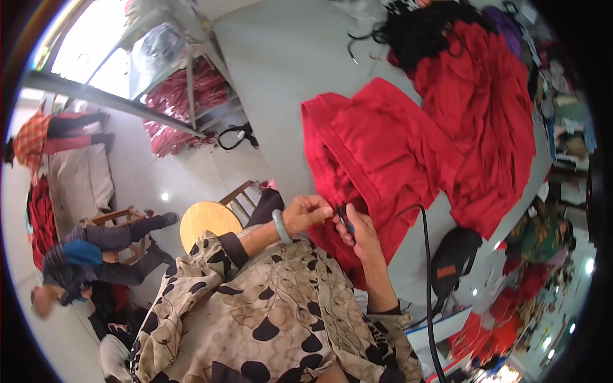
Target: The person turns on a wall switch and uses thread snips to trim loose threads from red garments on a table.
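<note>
My right hand (361, 235) is closed around small dark thread snips with a blue part (346, 221), their tips pointing up and away from me. Close beside them, my left hand (308, 214), with a pale green bangle (281, 227) on its wrist, is closed in a pinch. What its fingertips hold is too small to make out. Both hands are over the near edge of a red garment (377, 140), which lies on the grey table and hangs down toward my lap. A waistband-like strip runs along its left side.
More red cloth (482, 121) and a black tangle of cords (428, 32) lie farther back on the grey table (268, 83). A black pouch (454, 255) and a black cable (426, 274) are to my right. A round wooden stool (207, 225) stands left; other people (96, 255) are beyond.
</note>
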Demonstrator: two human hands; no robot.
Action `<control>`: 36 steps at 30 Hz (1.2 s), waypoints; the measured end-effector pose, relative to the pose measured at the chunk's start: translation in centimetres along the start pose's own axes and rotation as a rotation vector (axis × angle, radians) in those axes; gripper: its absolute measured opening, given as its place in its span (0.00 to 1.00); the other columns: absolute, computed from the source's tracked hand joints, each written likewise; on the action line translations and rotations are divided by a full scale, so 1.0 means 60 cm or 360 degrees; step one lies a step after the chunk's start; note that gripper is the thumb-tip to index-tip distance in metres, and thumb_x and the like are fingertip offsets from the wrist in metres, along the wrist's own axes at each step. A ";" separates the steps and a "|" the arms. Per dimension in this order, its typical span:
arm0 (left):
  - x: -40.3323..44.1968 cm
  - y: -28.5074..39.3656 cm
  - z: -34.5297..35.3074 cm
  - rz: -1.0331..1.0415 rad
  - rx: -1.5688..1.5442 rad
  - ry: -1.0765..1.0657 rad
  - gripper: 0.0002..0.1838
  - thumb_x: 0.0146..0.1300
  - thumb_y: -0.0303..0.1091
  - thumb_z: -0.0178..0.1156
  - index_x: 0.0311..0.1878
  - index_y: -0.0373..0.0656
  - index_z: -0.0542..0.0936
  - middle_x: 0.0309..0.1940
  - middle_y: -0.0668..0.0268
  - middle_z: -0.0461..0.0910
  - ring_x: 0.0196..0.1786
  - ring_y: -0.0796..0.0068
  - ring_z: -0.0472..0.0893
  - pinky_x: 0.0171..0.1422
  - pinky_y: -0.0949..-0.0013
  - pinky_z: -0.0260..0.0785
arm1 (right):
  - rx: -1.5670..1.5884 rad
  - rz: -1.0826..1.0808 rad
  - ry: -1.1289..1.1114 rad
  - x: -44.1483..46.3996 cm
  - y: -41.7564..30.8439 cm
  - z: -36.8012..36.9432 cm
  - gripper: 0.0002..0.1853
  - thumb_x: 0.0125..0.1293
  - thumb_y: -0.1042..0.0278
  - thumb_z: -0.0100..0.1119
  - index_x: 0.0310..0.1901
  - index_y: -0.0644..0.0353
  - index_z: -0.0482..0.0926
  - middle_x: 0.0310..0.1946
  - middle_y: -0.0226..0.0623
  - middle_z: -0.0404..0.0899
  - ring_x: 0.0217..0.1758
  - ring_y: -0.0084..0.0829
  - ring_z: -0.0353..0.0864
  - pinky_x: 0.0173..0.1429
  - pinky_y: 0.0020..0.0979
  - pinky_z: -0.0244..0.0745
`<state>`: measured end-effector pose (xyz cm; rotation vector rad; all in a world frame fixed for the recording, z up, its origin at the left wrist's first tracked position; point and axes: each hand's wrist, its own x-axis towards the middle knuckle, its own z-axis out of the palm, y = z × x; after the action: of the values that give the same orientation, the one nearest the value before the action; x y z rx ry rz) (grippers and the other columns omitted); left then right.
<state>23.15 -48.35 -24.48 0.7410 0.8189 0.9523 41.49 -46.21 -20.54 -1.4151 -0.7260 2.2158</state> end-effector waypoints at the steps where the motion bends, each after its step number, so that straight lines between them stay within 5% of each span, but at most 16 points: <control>1: 0.003 -0.001 -0.004 0.0039 0.0011 0.0041 0.09 0.66 0.34 0.56 0.36 0.38 0.79 0.31 0.68 0.82 0.30 0.85 0.73 0.35 0.78 0.67 | -0.0004 -0.0050 0.0030 0.000 0.003 0.001 0.23 0.69 0.48 0.48 0.32 0.63 0.76 0.15 0.24 0.67 0.13 0.13 0.58 0.15 0.16 0.49; 9: -0.002 -0.031 -0.017 0.0069 0.0145 0.0032 0.09 0.65 0.34 0.58 0.32 0.37 0.77 0.22 0.73 0.74 0.28 0.86 0.71 0.31 0.77 0.64 | -0.0102 -0.0018 0.0144 0.006 0.017 0.005 0.20 0.68 0.50 0.51 0.30 0.61 0.75 0.13 0.20 0.62 0.12 0.10 0.54 0.16 0.16 0.46; 16: -0.009 -0.003 -0.010 0.0039 0.0405 0.0258 0.09 0.65 0.32 0.57 0.34 0.36 0.78 0.25 0.70 0.79 0.29 0.84 0.73 0.33 0.76 0.67 | -0.0166 0.0031 0.0037 -0.001 -0.019 0.027 0.24 0.72 0.49 0.42 0.39 0.67 0.74 0.19 0.26 0.68 0.16 0.14 0.60 0.16 0.15 0.53; 19: -0.011 0.000 -0.005 0.0146 0.0233 0.0219 0.08 0.65 0.31 0.57 0.35 0.34 0.78 0.28 0.68 0.82 0.30 0.84 0.75 0.35 0.76 0.68 | -0.0336 0.0069 0.0086 0.006 -0.020 0.026 0.24 0.72 0.50 0.42 0.38 0.68 0.75 0.19 0.28 0.70 0.17 0.14 0.61 0.16 0.16 0.54; 21: -0.011 0.000 -0.006 0.0229 0.0374 0.0281 0.08 0.65 0.33 0.57 0.34 0.37 0.78 0.20 0.74 0.73 0.27 0.86 0.70 0.30 0.77 0.63 | -0.0432 0.0080 0.0133 0.007 -0.025 0.027 0.24 0.72 0.49 0.42 0.37 0.68 0.75 0.19 0.28 0.70 0.17 0.14 0.62 0.16 0.15 0.54; 24: -0.010 -0.011 -0.018 0.0103 0.0631 0.0353 0.07 0.64 0.31 0.59 0.33 0.38 0.78 0.21 0.73 0.73 0.27 0.86 0.70 0.29 0.77 0.62 | -0.0619 0.0120 0.0185 -0.003 -0.035 0.023 0.25 0.71 0.49 0.43 0.35 0.68 0.76 0.19 0.28 0.71 0.16 0.13 0.62 0.15 0.15 0.54; 28: -0.009 -0.012 -0.021 0.0130 0.0363 0.0317 0.07 0.63 0.31 0.60 0.32 0.37 0.78 0.22 0.73 0.73 0.26 0.86 0.69 0.29 0.76 0.62 | -0.0673 0.0123 0.0194 0.000 -0.032 0.023 0.25 0.70 0.48 0.44 0.32 0.67 0.76 0.17 0.27 0.71 0.14 0.12 0.61 0.14 0.15 0.52; 34: 0.001 -0.019 -0.032 0.0712 0.0954 0.0182 0.07 0.57 0.29 0.62 0.29 0.36 0.78 0.23 0.63 0.76 0.27 0.69 0.74 0.32 0.67 0.66 | -0.0607 0.0126 0.0259 0.014 -0.039 0.029 0.25 0.69 0.46 0.47 0.32 0.65 0.77 0.17 0.25 0.69 0.14 0.12 0.60 0.15 0.15 0.52; 36: 0.000 -0.014 -0.032 0.0725 0.1063 0.0160 0.05 0.53 0.29 0.62 0.29 0.38 0.77 0.25 0.56 0.76 0.33 0.54 0.75 0.36 0.60 0.67 | -0.0545 0.0143 0.0252 0.013 -0.041 0.028 0.24 0.69 0.47 0.47 0.32 0.64 0.77 0.17 0.24 0.69 0.15 0.11 0.60 0.15 0.15 0.51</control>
<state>21.85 -48.31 -26.11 1.5129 1.0983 1.1316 39.82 -44.16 -18.96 -1.7954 -1.0409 2.0833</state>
